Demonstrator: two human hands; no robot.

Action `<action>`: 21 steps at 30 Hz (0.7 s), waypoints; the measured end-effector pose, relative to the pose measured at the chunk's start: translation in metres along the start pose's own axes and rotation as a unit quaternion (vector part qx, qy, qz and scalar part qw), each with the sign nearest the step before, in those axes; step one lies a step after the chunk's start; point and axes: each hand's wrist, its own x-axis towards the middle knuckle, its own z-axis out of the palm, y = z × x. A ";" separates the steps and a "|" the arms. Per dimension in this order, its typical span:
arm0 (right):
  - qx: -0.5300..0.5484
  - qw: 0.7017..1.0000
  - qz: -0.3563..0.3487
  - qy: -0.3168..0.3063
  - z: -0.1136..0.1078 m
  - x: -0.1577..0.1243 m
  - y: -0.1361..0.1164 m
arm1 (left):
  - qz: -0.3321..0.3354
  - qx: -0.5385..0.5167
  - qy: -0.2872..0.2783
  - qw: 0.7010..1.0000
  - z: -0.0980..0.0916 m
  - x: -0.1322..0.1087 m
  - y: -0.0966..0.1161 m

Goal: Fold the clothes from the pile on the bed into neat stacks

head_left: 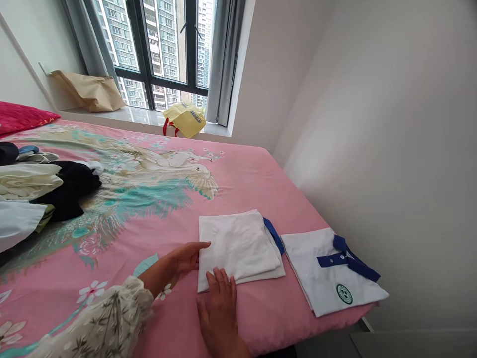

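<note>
A folded white shirt [236, 248] with a blue collar edge showing on its right lies near the bed's front edge. My left hand [188, 256] is at the shirt's left side, thumb over the cloth and the other fingers partly hidden at the edge, gripping it. Along the shirt's near edge, my right hand [221, 303] rests flat with fingers stretched out, the fingertips on the cloth. Just to the right lies another folded white polo shirt [320, 273], blue collar and placket up, with a round green badge.
A pile of clothes [70, 186], black, cream and white, lies on the left of the pink patterned bedsheet [246, 179]. A red pillow [22, 117] is at far left. On the windowsill stand a brown paper bag [93, 92] and a yellow bag [186, 119]. A wall [372, 149] borders the right.
</note>
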 end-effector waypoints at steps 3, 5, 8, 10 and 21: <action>0.089 0.994 0.045 0.051 -0.009 0.010 0.001 | 0.051 -0.163 -0.056 0.984 0.017 -0.007 -0.014; 0.157 0.978 0.093 0.102 -0.020 0.024 0.006 | 0.067 -0.232 -0.061 0.969 0.027 -0.006 -0.014; 0.206 0.954 0.157 0.153 -0.042 0.049 0.026 | 0.023 -0.271 -0.028 0.962 0.039 -0.001 -0.005; 0.196 0.950 0.195 0.146 -0.058 0.064 0.044 | 0.000 -0.284 -0.006 0.959 0.043 0.001 0.005; 0.440 0.871 0.218 -0.003 -0.080 0.163 0.006 | 0.149 0.113 -0.102 0.977 0.079 -0.058 0.187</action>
